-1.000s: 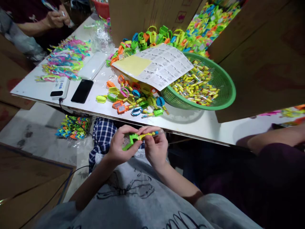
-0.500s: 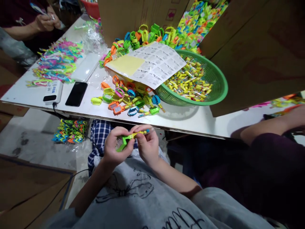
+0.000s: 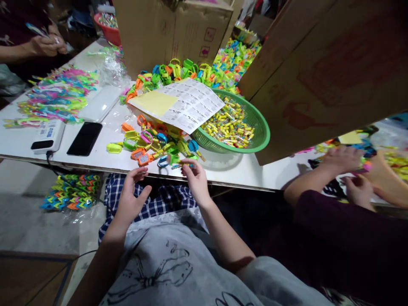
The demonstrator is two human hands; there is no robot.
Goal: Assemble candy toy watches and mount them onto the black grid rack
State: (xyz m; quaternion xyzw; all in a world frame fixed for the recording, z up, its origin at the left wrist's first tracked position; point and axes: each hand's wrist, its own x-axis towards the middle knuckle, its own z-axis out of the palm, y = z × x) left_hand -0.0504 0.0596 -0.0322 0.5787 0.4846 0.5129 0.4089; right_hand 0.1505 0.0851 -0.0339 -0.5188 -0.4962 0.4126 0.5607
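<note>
We have our left hand (image 3: 132,199) empty, fingers apart before the tabletop (image 3: 236,174), our right hand (image 3: 195,175) right down among the toy watches (image 3: 162,138), whether it's pinching we can't make out, green basket (image 3: 262,123) farther right.

A framed arrow sign (image 3: 205,51) on the cardboard box (image 3: 168,36) at 12 o'clock points toward 9 o'clock. Print on the label sheet (image 3: 194,102) (11 o'clock), power bank (image 3: 55,135) (9 o'clock) and shirt (image 3: 165,263) (6 o'clock) is illegible.
</note>
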